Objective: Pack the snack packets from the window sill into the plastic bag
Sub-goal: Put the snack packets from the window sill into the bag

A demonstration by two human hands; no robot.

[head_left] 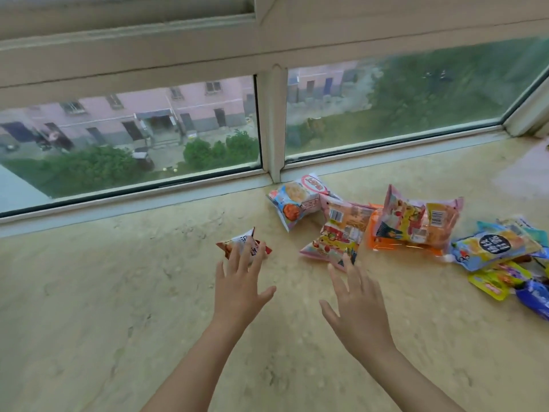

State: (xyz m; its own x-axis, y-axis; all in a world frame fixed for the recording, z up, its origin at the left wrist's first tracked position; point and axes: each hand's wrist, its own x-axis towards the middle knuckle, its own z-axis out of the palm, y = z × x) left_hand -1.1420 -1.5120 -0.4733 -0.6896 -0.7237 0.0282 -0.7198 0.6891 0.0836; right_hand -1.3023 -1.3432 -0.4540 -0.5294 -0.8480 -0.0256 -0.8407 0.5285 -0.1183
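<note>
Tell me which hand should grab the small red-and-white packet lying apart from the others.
Left. The left hand has its fingertips already over the red-and-white packet; the right hand reaches toward the pink packet.

Spread fingertips of the left grip hide the near half of the small red-and-white foil packet. Right of the right grip, the heap of blue, yellow and teal plastic packets is cut off by the frame's edge. Print on every wrapper is too blurred to read.
</note>
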